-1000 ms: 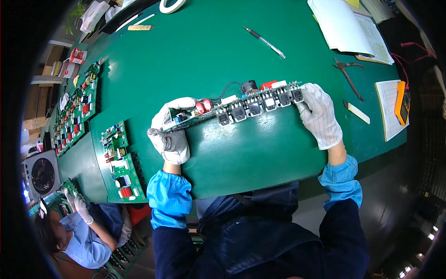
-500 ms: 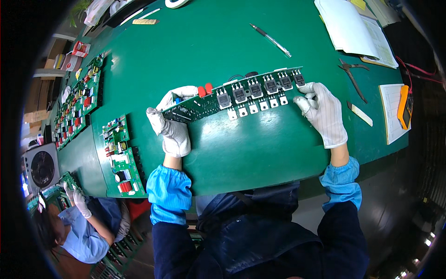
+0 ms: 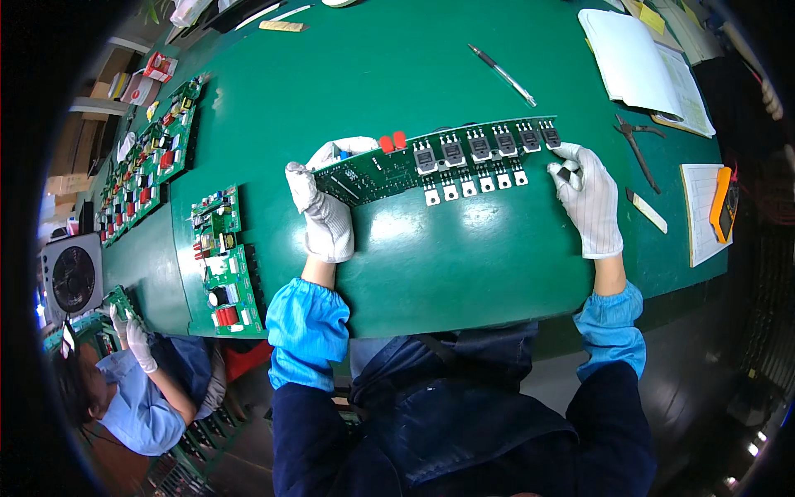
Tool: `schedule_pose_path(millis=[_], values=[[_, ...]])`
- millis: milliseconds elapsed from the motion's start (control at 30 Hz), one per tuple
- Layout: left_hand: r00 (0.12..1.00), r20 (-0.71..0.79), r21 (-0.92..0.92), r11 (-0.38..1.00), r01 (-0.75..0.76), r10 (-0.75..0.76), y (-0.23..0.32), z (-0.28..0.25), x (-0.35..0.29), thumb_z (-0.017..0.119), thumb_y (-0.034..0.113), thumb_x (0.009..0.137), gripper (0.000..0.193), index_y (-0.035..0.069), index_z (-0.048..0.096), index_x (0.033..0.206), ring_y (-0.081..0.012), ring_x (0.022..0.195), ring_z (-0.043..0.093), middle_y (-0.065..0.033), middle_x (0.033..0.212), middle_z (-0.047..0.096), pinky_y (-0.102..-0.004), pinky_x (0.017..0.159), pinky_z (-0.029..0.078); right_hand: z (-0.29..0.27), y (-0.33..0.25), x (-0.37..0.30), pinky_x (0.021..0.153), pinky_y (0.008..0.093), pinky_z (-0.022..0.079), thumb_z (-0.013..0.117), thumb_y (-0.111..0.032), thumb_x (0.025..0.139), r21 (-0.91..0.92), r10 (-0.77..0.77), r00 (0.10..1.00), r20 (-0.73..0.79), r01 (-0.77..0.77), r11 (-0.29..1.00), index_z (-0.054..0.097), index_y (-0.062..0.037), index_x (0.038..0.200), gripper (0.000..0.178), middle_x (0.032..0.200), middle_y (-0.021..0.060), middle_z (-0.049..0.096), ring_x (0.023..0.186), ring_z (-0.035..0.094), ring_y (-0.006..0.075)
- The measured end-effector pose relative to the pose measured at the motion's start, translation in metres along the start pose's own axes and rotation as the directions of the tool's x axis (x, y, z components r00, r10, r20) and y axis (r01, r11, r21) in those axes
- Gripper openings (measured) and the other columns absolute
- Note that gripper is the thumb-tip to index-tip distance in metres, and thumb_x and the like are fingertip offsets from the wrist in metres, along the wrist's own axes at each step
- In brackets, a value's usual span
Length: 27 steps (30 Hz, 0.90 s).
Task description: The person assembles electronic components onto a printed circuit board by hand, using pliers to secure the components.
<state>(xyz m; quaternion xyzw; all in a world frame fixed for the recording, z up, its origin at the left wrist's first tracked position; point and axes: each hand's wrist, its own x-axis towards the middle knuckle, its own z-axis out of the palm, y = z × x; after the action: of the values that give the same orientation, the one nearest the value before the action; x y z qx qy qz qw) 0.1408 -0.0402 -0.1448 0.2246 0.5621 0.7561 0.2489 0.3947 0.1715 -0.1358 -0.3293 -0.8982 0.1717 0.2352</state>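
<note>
A long green circuit board (image 3: 377, 177) stands tilted on edge above the bench, its far left end gripped by my left hand (image 3: 329, 219) in a white glove. Along its near face runs a row of black transistors (image 3: 479, 147), with several silver-tabbed transistors (image 3: 469, 185) hanging below them. Two red capacitors (image 3: 393, 142) stick up over the top edge. My right hand (image 3: 592, 199), gloved too, is at the board's right end, its index finger by the corner. A small dark piece (image 3: 566, 174) shows between its finger and thumb; its kind cannot be made out.
More populated circuit boards (image 3: 234, 286) lie on the left, with a longer row (image 3: 157, 170) behind. A pen (image 3: 503, 75), pliers (image 3: 638, 153), a white-handled cutter (image 3: 647, 212), papers (image 3: 633, 66) and an orange multimeter (image 3: 724, 205) lie around. A co-worker (image 3: 145, 398) sits at lower left near a fan (image 3: 73, 278).
The whole bench has shifted slightly in view. My right fingers have drawn together, and a dark piece now shows between them. My left hand keeps its hold on the board.
</note>
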Motion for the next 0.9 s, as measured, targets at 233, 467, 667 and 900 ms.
schedule_pose_path(millis=[233,467,667,900], values=[[0.98,-0.086,0.213,0.964,-0.157,0.179,-0.014,-0.01,-0.004,0.032,0.042,0.1,0.052,-0.001,0.057,0.112,-0.0131,0.09,0.053,-0.0062,0.1,0.06,-0.029,0.085,0.041,0.008,0.008,0.003,0.07,0.0313,0.052,0.067,-0.006,0.078,-0.026,-0.067,0.991,-0.118,0.064,0.998,0.062,-0.0093,0.101,0.024,0.095,0.0073,0.066,0.08,0.064,0.0238],[0.975,-0.081,0.2,0.962,-0.186,0.206,-0.027,-0.012,0.002,0.026,0.041,0.101,0.053,-0.003,0.053,0.116,-0.0157,0.106,0.046,-0.009,0.118,0.052,-0.0274,0.096,0.034,0.002,0.007,-0.002,0.06,0.0271,0.049,0.061,-0.007,0.084,0.114,0.001,0.947,-0.322,0.038,0.993,0.065,-0.0052,0.097,0.014,0.082,0.0056,0.067,0.066,0.063,0.0177],[0.844,-0.306,0.37,0.872,-0.321,0.44,-0.053,-0.019,-0.006,0.028,0.034,0.102,0.052,0.002,0.026,0.142,-0.0189,0.133,0.029,-0.0111,0.144,0.033,-0.0293,0.112,0.019,-0.013,-0.093,-0.02,0.045,0.0173,0.031,0.047,-0.03,0.096,0.726,0.425,0.883,0.2,-0.425,0.54,0.054,0.0035,0.116,0.04,0.082,0.006,0.065,0.056,0.056,0.0066],[0.933,0.302,-0.717,0.598,0.358,-0.196,-0.013,-0.008,-0.012,0.042,0.039,0.097,0.042,0.005,0.058,0.118,-0.016,0.094,0.052,-0.0053,0.11,0.06,-0.0299,0.088,0.04,0.016,-0.113,-0.014,0.066,0.0245,0.045,0.055,-0.03,0.091,0.833,0.404,0.912,-0.076,-0.164,0.529,0.047,-0.0019,0.114,0.037,0.09,0.0003,0.056,0.067,0.053,0.01]])
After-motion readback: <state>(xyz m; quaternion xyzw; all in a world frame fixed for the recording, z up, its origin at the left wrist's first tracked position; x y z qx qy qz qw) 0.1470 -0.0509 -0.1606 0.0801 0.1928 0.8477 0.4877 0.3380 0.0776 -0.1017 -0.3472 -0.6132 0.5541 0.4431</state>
